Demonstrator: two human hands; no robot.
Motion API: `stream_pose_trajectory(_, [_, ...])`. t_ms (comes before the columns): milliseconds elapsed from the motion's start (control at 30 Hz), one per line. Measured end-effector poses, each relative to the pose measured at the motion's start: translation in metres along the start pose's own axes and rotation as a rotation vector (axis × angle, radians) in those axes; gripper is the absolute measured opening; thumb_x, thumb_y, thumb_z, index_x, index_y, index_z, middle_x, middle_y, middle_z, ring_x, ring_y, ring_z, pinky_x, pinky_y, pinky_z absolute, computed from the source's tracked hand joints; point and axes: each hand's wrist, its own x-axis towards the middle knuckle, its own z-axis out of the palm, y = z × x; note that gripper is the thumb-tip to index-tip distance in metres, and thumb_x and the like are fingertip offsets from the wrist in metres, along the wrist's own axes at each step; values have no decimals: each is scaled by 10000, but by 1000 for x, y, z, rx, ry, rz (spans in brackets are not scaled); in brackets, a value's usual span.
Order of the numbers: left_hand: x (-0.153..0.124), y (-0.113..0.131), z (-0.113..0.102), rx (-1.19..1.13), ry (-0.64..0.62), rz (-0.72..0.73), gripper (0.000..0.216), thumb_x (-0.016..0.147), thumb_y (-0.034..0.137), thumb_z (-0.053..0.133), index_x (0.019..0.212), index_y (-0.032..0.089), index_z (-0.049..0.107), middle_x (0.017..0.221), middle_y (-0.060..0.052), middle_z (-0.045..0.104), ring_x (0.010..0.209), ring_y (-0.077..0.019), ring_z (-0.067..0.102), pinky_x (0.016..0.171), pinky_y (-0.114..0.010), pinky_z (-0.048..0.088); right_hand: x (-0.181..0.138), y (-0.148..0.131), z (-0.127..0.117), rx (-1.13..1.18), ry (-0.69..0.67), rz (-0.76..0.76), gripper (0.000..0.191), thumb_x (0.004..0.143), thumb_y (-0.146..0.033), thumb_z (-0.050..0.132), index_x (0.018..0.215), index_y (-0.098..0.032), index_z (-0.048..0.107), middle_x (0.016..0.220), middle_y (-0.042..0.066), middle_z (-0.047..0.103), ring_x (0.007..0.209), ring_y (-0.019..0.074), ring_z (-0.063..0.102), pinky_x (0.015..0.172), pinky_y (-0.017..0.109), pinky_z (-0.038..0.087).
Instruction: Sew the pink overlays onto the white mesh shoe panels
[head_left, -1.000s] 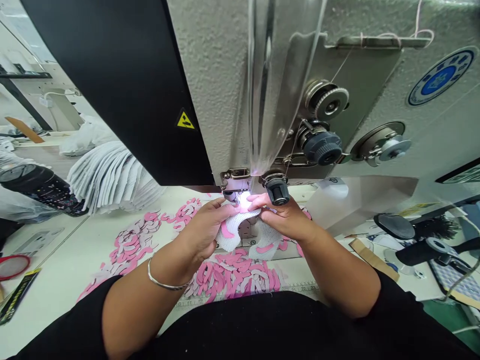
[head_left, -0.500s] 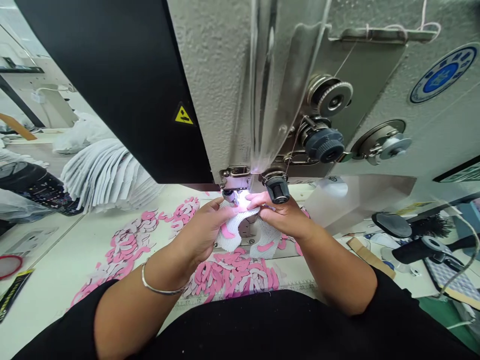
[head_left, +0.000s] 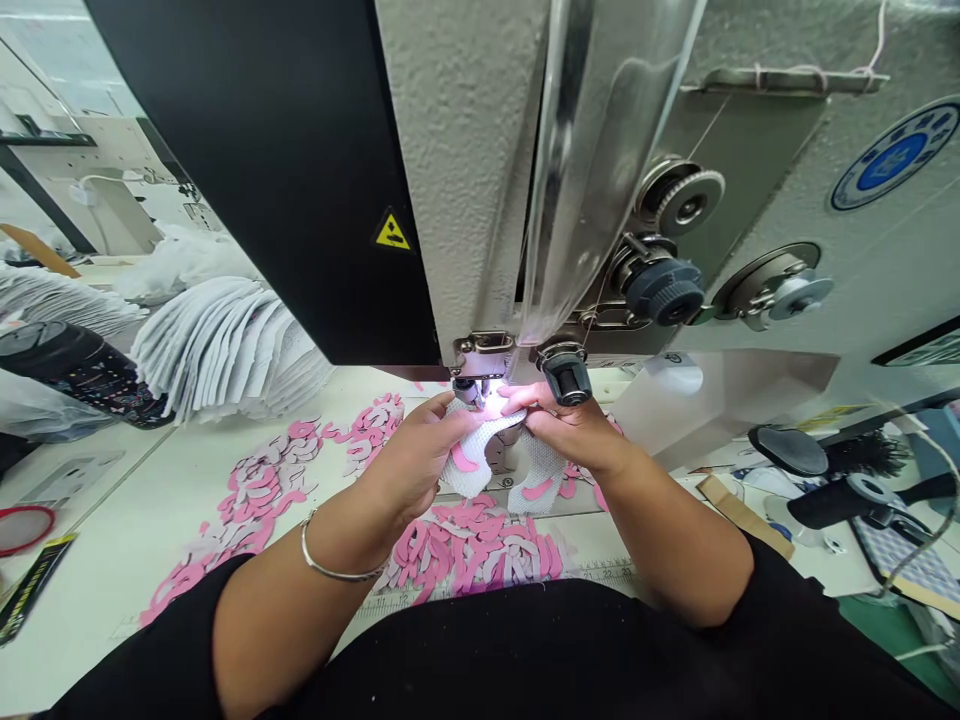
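Note:
A curved white mesh fabric piece with pink crescent patches lies under the lit needle area of a sewing machine. My left hand grips its left side, thumb on top, close to the presser foot. On the other side my right hand pinches the fabric near the needle, its fingertips in the bright light. Both ends of the piece hang toward me, with the metal plate showing between them. The glare and the machine head hide the exact stitching point.
Loose pink and white crescent pieces lie in front of the machine, and more to the left. A fanned stack of white fabric pieces and a dark bottle stand at left. A ruler strip runs along the front edge.
The view has shifted slightly, so the machine head appears a little farther right. Both hands still hold the fabric at the needle, and the piece looks slightly turned.

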Motion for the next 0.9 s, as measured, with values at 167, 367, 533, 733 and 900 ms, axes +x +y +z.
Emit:
stream_pose_trajectory(167, [0, 3, -1, 0, -19, -19, 289, 762, 257, 754, 1041, 193, 717, 887, -50, 735, 734, -180, 702, 670, -281, 563, -1, 1, 2, 0, 16, 31, 314, 813, -90, 480, 910, -262, 724, 883, 0, 701, 972, 191, 680, 895, 357, 531])
stream_pose_trajectory(367, [2, 4, -4, -58, -13, -54, 299, 723, 231, 791, 1005, 164, 718, 863, -68, 734, 753, -202, 705, 686, -298, 574, -2, 0, 3, -51, 27, -14, 289, 835, -105, 476, 873, -269, 712, 841, -1, 687, 1004, 199, 669, 935, 375, 515])
stream_pose_trajectory(533, [3, 4, -10, -72, -15, -64, 278, 720, 209, 798, 978, 149, 715, 903, -83, 744, 756, -189, 707, 693, -283, 580, -4, 0, 4, -156, 41, -60, 307, 843, -102, 490, 917, -288, 723, 890, 4, 678, 993, 200, 659, 916, 372, 522])
stream_pose_trajectory(733, [5, 0, -21, -130, -34, -70, 294, 731, 192, 807, 998, 160, 688, 870, -63, 739, 728, -182, 707, 703, -306, 592, -9, -5, 6, -306, 84, -92, 344, 832, -107, 517, 1026, -303, 723, 957, 18, 668, 1003, 222, 625, 948, 436, 506])
stream_pose_trajectory(900, [4, 0, -26, -172, -13, -56, 262, 733, 194, 815, 965, 154, 700, 874, -61, 740, 731, -166, 700, 693, -274, 582, -14, -12, 12, -349, 138, -142, 313, 883, -165, 500, 1082, -266, 720, 955, 47, 657, 1032, 234, 608, 965, 457, 492])
